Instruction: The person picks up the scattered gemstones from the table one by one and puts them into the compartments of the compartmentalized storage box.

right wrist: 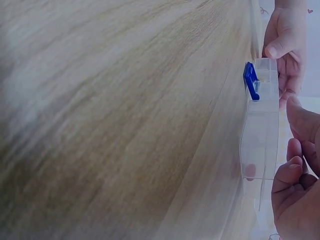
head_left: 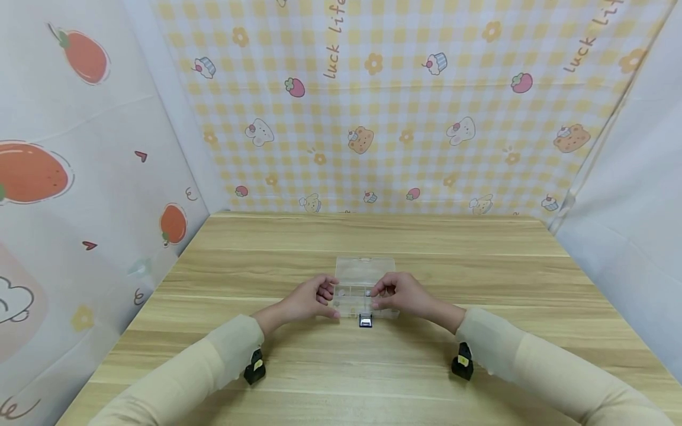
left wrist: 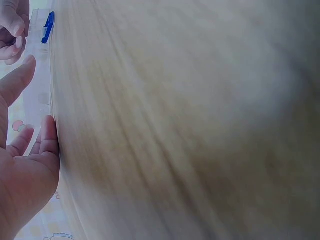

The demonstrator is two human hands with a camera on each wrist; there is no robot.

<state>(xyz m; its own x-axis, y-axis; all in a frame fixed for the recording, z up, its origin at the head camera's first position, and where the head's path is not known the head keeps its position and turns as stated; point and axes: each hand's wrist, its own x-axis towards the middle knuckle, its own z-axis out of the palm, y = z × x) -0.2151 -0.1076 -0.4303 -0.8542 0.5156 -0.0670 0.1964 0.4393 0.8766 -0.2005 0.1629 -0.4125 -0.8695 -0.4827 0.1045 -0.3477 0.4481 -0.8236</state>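
A clear plastic compartment box [head_left: 351, 305] lies on the table with its transparent lid [head_left: 364, 271] opened to the back. At its front edge a blue latch [right wrist: 250, 80] hangs out. My left hand [head_left: 311, 297] grips the box's left end, thumb at the front corner and fingers along the side. Over the right compartments is my right hand [head_left: 402, 294], its thumb and index fingertips apart and the other fingers curled in. Nothing shows between them in the head view. Small whitish bits [head_left: 342, 293] sit in a back left compartment.
The wood-grain table [head_left: 362, 373] runs back to a checked yellow cloth [head_left: 373, 118]. White cloth [head_left: 629, 195] hangs on the right and printed cloth [head_left: 106, 148] on the left. Black wrist cameras [head_left: 462, 364] hang below both sleeves.
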